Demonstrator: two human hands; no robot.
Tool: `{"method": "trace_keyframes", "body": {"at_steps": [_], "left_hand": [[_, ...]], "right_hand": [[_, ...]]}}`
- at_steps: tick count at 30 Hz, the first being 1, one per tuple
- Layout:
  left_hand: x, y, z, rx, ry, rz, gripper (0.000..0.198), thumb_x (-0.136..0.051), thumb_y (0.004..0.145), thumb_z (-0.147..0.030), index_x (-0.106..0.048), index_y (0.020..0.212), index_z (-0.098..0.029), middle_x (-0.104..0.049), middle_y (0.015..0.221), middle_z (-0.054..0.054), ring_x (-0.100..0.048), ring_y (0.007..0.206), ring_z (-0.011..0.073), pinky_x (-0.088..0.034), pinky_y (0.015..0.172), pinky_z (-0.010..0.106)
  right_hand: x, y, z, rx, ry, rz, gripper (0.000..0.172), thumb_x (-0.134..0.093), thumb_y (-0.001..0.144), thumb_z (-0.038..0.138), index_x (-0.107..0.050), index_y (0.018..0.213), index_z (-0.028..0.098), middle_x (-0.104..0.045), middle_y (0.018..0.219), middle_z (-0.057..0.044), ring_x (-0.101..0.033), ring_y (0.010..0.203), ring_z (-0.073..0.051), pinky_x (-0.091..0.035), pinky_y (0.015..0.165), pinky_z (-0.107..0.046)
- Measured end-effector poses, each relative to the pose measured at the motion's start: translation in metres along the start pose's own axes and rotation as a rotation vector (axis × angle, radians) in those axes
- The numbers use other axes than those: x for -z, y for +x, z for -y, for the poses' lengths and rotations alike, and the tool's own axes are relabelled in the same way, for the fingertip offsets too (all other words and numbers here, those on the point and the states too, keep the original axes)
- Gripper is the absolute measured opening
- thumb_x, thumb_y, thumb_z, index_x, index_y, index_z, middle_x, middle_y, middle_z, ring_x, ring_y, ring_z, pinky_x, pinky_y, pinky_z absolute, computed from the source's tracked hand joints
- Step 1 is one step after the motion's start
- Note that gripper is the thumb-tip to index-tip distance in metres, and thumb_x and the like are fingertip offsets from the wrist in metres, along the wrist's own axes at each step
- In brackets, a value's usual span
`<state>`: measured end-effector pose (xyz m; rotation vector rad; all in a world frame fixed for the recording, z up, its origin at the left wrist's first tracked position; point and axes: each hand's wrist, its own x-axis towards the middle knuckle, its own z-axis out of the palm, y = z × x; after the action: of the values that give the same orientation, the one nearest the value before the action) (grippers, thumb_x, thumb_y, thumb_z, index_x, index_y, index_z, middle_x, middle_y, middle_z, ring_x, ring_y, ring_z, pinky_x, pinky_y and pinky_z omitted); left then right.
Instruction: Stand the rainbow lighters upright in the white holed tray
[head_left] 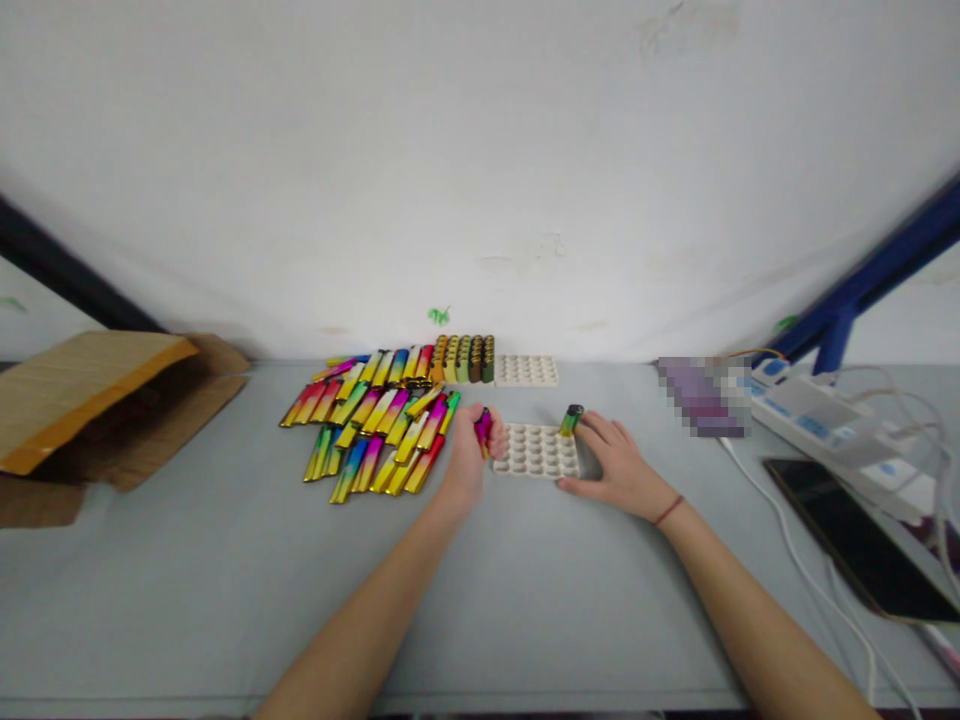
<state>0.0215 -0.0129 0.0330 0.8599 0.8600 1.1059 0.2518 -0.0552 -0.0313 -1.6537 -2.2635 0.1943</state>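
My left hand (472, 450) is closed around a lighter (483, 428) with a purple and gold body and a dark top. It is at the left edge of a white tray (536, 452) with rows of round holes. A green and gold lighter (571, 420) with a black top stands slightly tilted at the tray's back right corner. Around the tray's right side, my right hand (619, 470) has its fingers spread. Its thumb lies by the front right corner, and the index fingertip is beside the standing lighter; whether it touches is unclear.
Many shiny multicoloured lighters (386, 415) lie in a pile on the left. Behind are upright rows of lighters (463, 360) and a second white holed tray (527, 369). An open cardboard box (97, 390) is at far left. A phone (855, 535), power strip (817, 415) and cables occupy the right.
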Motion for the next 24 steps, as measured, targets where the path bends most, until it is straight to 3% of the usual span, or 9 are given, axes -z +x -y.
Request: {"method": "trace_keyframes", "body": {"at_steps": [11, 18, 24], "left_hand": [[0.0016, -0.0027, -0.0016, 0.016, -0.054, -0.001, 0.058, -0.032, 0.088, -0.061, -0.038, 0.048, -0.019, -0.028, 0.044, -0.004, -0.026, 0.038, 0.0062, -0.023, 0.040, 0.019], [0.0027, -0.0007, -0.0017, 0.048, -0.073, -0.020, 0.040, -0.037, 0.078, -0.044, -0.039, 0.047, -0.020, -0.025, 0.041, -0.005, -0.021, 0.036, 0.0062, -0.018, 0.037, 0.019], [0.0032, -0.0006, -0.0022, 0.064, -0.048, -0.012, 0.036, -0.040, 0.074, -0.043, -0.039, 0.046, -0.020, -0.026, 0.041, -0.005, -0.023, 0.036, 0.0064, -0.020, 0.038, 0.020]], "right_hand": [[-0.0008, 0.0000, -0.0002, 0.002, -0.004, 0.000, 0.082, -0.065, 0.080, 0.065, -0.047, 0.144, 0.016, -0.046, 0.150, -0.022, -0.036, 0.143, -0.039, -0.028, 0.114, -0.063], [-0.0007, 0.0000, 0.0000, -0.008, -0.016, 0.002, 0.082, -0.066, 0.079, 0.064, -0.049, 0.142, 0.015, -0.046, 0.150, -0.023, -0.038, 0.142, -0.039, -0.029, 0.115, -0.062], [-0.0007, -0.0003, 0.0001, -0.017, -0.016, 0.004, 0.082, -0.066, 0.079, 0.065, -0.049, 0.142, 0.015, -0.046, 0.149, -0.024, -0.038, 0.143, -0.039, -0.029, 0.115, -0.062]]}}
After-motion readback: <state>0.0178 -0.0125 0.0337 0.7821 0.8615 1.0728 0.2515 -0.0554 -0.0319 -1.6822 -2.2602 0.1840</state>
